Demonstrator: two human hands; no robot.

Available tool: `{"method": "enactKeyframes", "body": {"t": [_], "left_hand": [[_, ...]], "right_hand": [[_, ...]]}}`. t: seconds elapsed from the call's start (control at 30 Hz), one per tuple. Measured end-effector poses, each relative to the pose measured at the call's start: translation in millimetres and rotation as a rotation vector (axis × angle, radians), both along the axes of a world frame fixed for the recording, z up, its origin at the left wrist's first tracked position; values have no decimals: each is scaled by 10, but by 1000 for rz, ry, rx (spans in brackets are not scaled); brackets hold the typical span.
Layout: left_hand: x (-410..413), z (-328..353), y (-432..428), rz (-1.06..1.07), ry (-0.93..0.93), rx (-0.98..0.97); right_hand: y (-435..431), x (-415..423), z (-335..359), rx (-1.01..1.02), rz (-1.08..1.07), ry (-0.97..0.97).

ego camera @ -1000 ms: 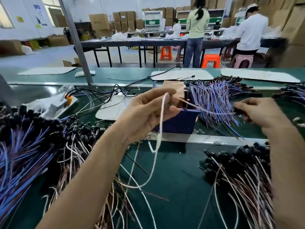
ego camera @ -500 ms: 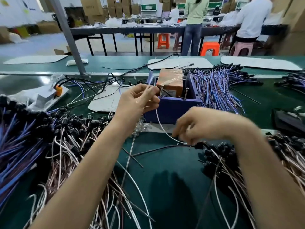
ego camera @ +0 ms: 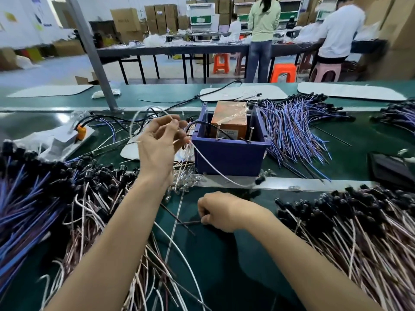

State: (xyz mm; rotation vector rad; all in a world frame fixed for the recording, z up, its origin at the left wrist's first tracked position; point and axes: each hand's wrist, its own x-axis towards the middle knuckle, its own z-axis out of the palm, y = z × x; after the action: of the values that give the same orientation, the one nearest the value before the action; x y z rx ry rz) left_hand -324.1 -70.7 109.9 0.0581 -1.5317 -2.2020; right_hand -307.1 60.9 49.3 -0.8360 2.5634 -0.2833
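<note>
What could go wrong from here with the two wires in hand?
The thin white wire pinched by the left hand droops past the purple plastic box; its black end plug could snag on the metal strip. The right hand pinches a thin dark wire that crosses other loose strands; lifting it may drag those along.

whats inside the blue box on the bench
Inside the blue box sit an orange-brown block wrapped in clear film and two upright metal pins; a black cable runs in over the rim. The front wall hides the floor and the block's base.
</note>
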Motion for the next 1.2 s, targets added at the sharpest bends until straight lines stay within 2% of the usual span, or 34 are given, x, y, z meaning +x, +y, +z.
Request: {"method": "enactKeyframes", "body": {"t": [0.17,0.27,0.33,0.4,0.43,0.5,0.57,0.7,0.93,1.1,1.2], "left_hand": [[-21,66,-235,161,43,179],[-13,99,-289,201,20,111],[10,101,-224,83,-44,-41],[52,67,-86,-99,-84,-297],[77,42,-8,-183,-79,-404],[120,2,121,-305,-58,-515],[140,-22,182,-368,-55,-558],[161,-10,194,-482,-77,-566],[204,-11,260,-593,-81,-666],[221,-16,273,-730,-130,-713],[225,-11,275,-815,-171,-745]], "right_hand": [[139,15,95,-77,33,-108],[255,-2,224,-108,61,-190],[329,20,400,-383,34,-323],[420,45,594,-753,-61,-398],[472,49,671,-903,-119,-401],[569,54,793,-1062,-233,-280],[625,43,850,-1130,-375,-85],[601,-8,836,-1182,-620,161],[534,-29,764,-1142,-612,177],[550,-30,794,-1372,-707,107],[581,-31,815,-1426,-699,95]]}}
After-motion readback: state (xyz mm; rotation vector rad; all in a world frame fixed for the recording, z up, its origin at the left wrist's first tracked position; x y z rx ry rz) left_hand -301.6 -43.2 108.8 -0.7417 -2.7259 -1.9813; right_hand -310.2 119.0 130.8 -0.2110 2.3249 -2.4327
